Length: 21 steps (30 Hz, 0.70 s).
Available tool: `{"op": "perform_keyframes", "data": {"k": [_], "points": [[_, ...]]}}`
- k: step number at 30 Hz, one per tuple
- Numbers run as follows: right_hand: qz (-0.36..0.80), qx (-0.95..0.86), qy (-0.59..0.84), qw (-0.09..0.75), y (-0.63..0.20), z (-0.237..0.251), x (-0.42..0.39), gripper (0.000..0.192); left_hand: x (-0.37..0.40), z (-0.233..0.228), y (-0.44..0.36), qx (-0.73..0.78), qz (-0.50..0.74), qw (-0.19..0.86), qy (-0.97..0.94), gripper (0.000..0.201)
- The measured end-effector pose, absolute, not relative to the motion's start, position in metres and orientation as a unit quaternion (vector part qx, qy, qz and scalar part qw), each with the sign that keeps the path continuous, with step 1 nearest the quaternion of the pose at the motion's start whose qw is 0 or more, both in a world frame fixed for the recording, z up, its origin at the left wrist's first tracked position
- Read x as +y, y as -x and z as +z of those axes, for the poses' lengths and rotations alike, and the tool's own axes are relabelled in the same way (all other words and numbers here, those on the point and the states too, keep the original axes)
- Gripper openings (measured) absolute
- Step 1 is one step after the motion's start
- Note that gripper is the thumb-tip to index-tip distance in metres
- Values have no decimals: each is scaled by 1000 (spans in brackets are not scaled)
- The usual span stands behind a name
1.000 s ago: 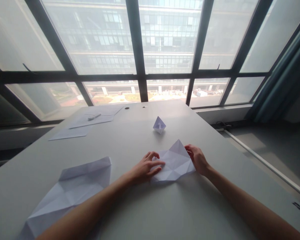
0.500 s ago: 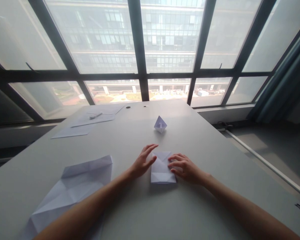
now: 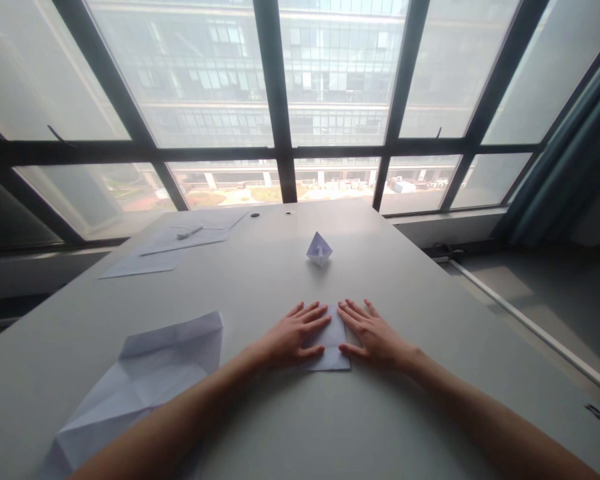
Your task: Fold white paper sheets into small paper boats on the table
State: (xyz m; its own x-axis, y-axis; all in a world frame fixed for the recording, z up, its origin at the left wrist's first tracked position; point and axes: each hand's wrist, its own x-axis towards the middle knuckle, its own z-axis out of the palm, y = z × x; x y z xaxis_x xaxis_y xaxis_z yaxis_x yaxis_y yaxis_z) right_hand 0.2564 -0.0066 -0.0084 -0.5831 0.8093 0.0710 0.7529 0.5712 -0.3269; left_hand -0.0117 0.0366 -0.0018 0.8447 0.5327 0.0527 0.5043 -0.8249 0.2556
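Note:
A small folded white paper (image 3: 333, 347) lies flat on the grey table (image 3: 405, 413) in front of me. My left hand (image 3: 295, 333) rests palm down on its left part, fingers spread. My right hand (image 3: 370, 333) lies flat on its right part, fingers also spread. Both hands cover most of the paper; only a strip between them and the near edge shows. Farther back stands a small finished paper boat (image 3: 319, 249), apart from both hands.
A large creased white sheet (image 3: 145, 380) lies at the near left by my left forearm. Flat sheets (image 3: 145, 261) with a white pen (image 3: 189, 232) sit at the far left. Two cable holes (image 3: 255, 215) mark the far edge below the windows. A curtain (image 3: 565, 153) hangs at right.
The spread-out creased paper was folded shut into a small rectangle. My right hand came over onto it, and both hands now lie flat on top.

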Motion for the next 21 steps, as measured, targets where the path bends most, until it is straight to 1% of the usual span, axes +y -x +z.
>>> {"op": "perform_keyframes", "data": {"k": [6, 10, 13, 16, 21], "points": [[152, -891, 416, 97, -259, -4, -6, 92, 37, -3, 11, 274, 54, 108, -954, 69], [171, -902, 386, 91, -263, -2, -5, 102, 38, -4, 12, 258, 52, 111, -958, 81], [179, -902, 382, 90, -264, -2, -5, 106, 39, -4, 13, 251, 48, 113, -960, 89], [179, -901, 383, 93, -264, -2, -5, 102, 39, -4, 13, 250, 42, 116, -960, 91], [171, -891, 408, 104, -261, -5, -5, 82, 38, -3, 13, 250, 27, 117, -961, 83]]}}
